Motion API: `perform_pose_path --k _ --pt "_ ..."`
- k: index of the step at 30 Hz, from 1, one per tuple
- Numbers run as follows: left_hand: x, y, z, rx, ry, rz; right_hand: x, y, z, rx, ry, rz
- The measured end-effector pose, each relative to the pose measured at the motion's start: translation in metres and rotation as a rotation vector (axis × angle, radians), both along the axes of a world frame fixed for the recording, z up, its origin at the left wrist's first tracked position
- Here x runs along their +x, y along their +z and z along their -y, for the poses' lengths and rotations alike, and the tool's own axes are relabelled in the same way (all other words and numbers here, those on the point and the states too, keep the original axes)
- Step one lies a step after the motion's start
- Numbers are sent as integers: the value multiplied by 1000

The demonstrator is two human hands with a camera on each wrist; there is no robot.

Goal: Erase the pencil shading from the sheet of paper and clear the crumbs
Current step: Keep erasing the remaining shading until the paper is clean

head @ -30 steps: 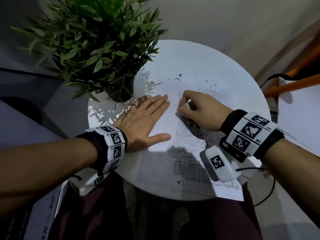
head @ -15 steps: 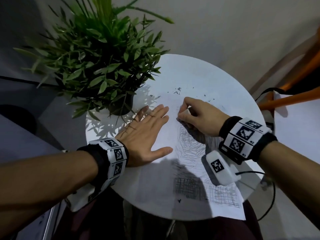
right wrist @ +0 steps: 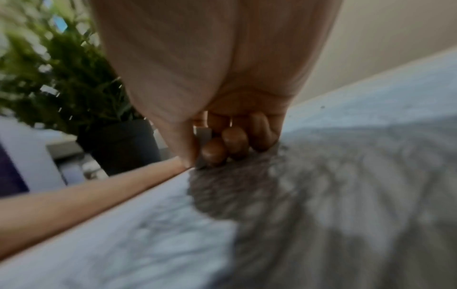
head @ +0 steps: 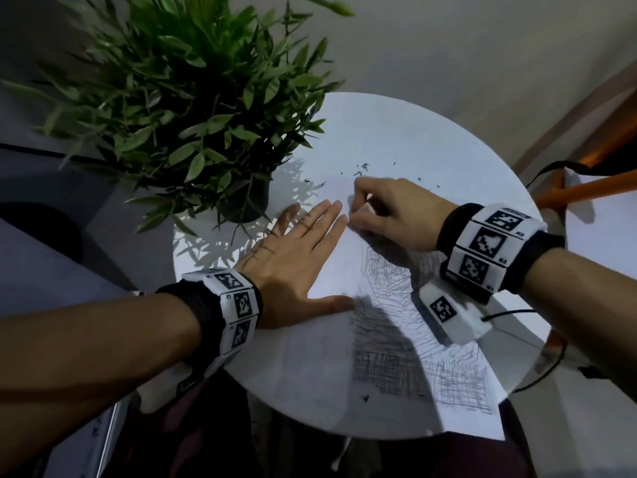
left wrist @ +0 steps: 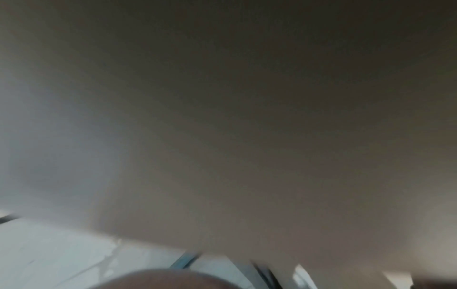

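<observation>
A white sheet of paper (head: 331, 339) lies on a round white table (head: 431, 139), with pencil shading (head: 389, 281) across its right half and darker hatched blocks (head: 382, 370) near the front edge. My left hand (head: 303, 250) lies flat on the sheet, fingers straight. My right hand (head: 382, 212) pinches a small white eraser (right wrist: 203, 136) and presses it onto the paper at the top of the shading. Dark crumbs (head: 360, 172) are scattered on the table beyond the right hand. The left wrist view is a dim blur.
A potted green plant (head: 193, 108) in a dark pot (head: 248, 201) stands at the table's left rear, close to my left fingers. An orange bar (head: 586, 189) runs along the right side. A cable (head: 510, 313) trails off the right wrist.
My right hand with the eraser has slid away from me and leftward, up along the shading. The left hand stays flat on the sheet. The camera has tilted, shifting the scene.
</observation>
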State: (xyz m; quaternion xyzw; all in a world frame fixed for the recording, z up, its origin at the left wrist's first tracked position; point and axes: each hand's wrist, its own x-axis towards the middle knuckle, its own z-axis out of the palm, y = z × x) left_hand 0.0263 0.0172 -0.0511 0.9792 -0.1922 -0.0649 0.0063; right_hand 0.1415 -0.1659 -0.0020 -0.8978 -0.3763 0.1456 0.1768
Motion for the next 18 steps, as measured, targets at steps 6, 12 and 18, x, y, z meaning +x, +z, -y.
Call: perform_pose_path --k 6,12,18 --pt "0 2 -1 -15 -12 6 8 0 1 -20 -96 109" --pt "-1 -1 -2 -32 -17 31 -6 -3 20 196 -270 -245" --pt "-1 -3 -6 -225 -78 32 -6 1 32 194 -297 -263"
